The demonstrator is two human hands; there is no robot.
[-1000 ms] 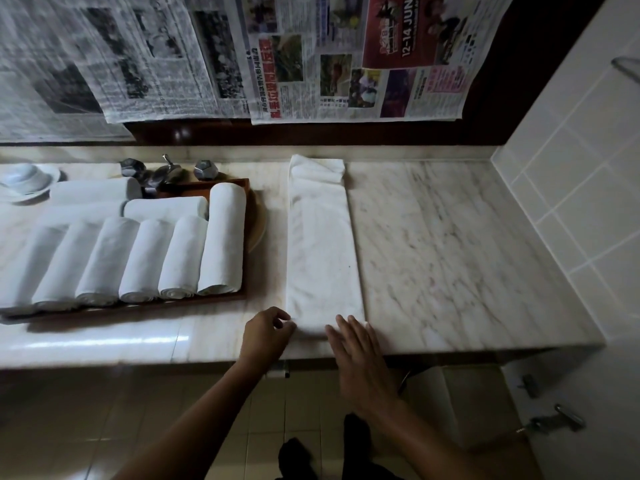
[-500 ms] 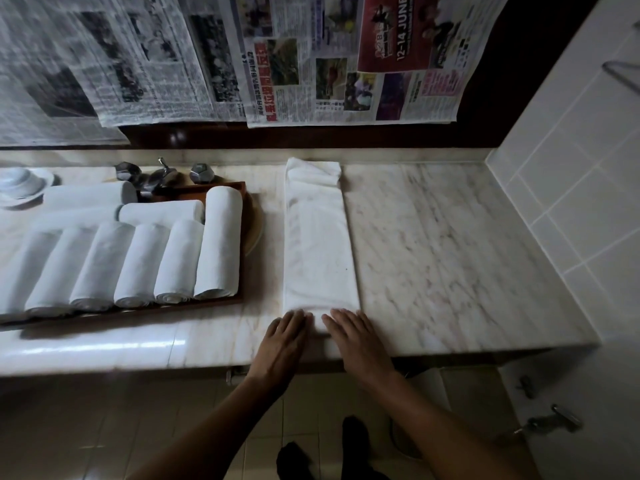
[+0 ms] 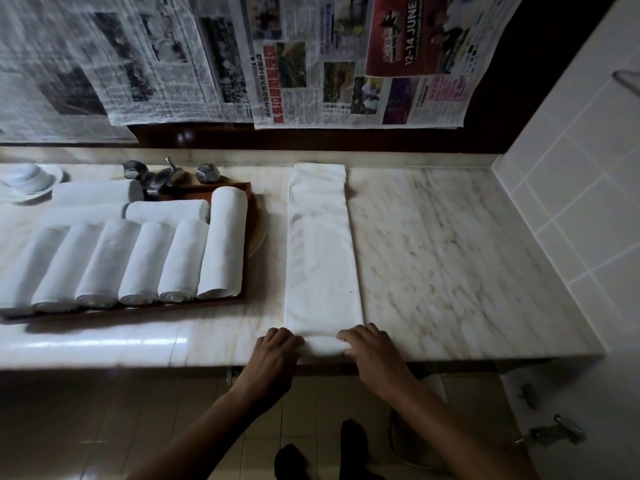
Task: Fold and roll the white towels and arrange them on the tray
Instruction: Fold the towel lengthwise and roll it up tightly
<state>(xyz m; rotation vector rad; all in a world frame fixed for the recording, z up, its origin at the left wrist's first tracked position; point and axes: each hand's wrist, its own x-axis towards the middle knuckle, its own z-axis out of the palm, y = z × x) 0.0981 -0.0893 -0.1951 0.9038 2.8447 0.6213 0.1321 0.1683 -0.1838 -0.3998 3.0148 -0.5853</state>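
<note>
**Item in hand.** The folded towel (image 3: 322, 265) is lying as a long narrow strip on the marble table (image 3: 450, 265), running from the near edge to the back wall, just beside the tray's right side. Its near end is bunching up into what looks like the first turn of a roll.

**Hands.** The left hand (image 3: 277, 355) is gripping the near left corner of that turn and the right hand (image 3: 374, 351) the near right corner. Both sets of fingers are curling over the cloth.

**Step, as judged.** The roll is just starting. For a good result, both hands should be advancing at an even rate, keeping the first turn tight and the strip's edges in line. A slack or skewed core will be showing as a cone at the roll's ends. The far end, which is lying doubled, may be adding bulk late in the roll.

**Tray and contents.** The brown tray (image 3: 228, 186) is carrying a front row of rolled towels (image 3: 145, 261) lying side by side and touching, six at least in view. The rightmost one is the longest. At least two more rolls are lying crosswise behind them. The tray is looking close to full, and free space for another roll is not showing clearly.

**Surroundings.** Metal tap fittings (image 3: 166, 176) are standing behind the tray, with a white dish (image 3: 27, 178) to their left. Newspaper sheets (image 3: 346, 64) are hanging above.
</note>
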